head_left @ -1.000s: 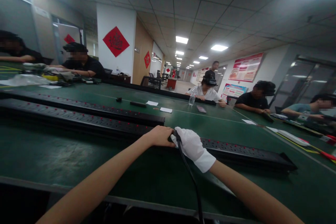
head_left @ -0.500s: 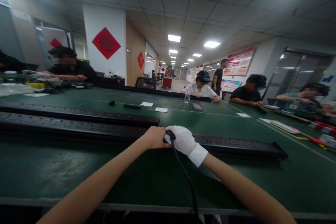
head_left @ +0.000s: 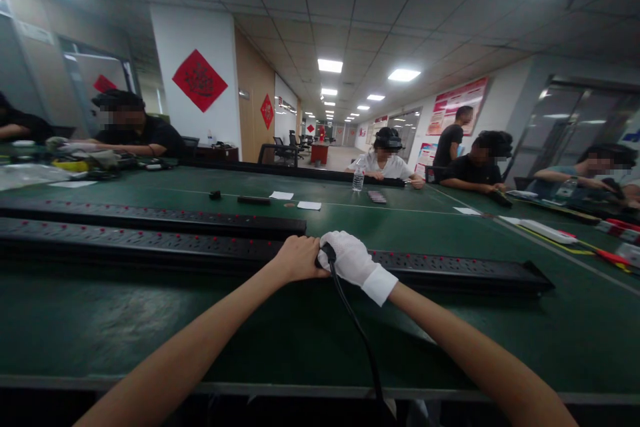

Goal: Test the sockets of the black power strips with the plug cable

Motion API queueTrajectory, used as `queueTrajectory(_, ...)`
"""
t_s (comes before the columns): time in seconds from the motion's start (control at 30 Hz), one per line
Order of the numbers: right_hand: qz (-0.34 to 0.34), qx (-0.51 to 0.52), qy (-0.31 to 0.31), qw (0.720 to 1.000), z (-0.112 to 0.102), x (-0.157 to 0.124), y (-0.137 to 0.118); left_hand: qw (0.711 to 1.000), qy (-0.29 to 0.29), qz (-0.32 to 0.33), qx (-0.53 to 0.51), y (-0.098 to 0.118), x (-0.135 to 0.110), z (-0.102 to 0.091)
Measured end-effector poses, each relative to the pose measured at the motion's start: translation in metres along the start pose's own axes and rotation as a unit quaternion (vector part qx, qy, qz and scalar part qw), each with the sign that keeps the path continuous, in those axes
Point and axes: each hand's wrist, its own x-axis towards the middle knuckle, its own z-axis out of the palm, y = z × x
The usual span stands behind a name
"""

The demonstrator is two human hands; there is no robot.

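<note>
A long black power strip (head_left: 450, 271) with red dots along its top lies across the green table before me. My bare left hand (head_left: 299, 258) is closed over the strip near its middle, and the fingertips are hidden. Right beside it, my right hand (head_left: 347, 259) in a white glove grips a black plug (head_left: 328, 252) at the strip. Whether the plug's pins sit in a socket is hidden by the hands. From the plug a black cable (head_left: 357, 323) runs down over the table's near edge. Behind lies a second power strip (head_left: 150, 215), untouched.
Farther back are white papers (head_left: 309, 205), a small dark bar (head_left: 254, 200) and a clear water bottle (head_left: 358, 180). Co-workers sit around the table's far and side edges. A white power strip (head_left: 547, 231) lies at right; assorted items crowd the left end.
Both hands stay together at the plug and strip, barely moved. The view has shifted slightly. A person standing at the back has moved to the right.
</note>
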Motion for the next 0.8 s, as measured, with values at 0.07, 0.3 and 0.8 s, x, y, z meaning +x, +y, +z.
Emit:
queueTrajectory(0.07, -0.003, -0.006, -0.005, 1.000, -0.004, -0.001, 0.001, 1.000, 0.007, 0.003, 0.006, 0.002, 0.000, 0.000)
queueTrajectory(0.3, -0.014, -0.014, -0.010, 1.000, -0.016, -0.011, 0.012, 1.000, 0.029, 0.011, 0.007, 0.018, 0.000, 0.003)
queueTrajectory(0.8, -0.066, 0.015, -0.021, 0.997, -0.038, -0.027, 0.044, 0.997, 0.037, 0.068, -0.026, 0.021, -0.002, 0.002)
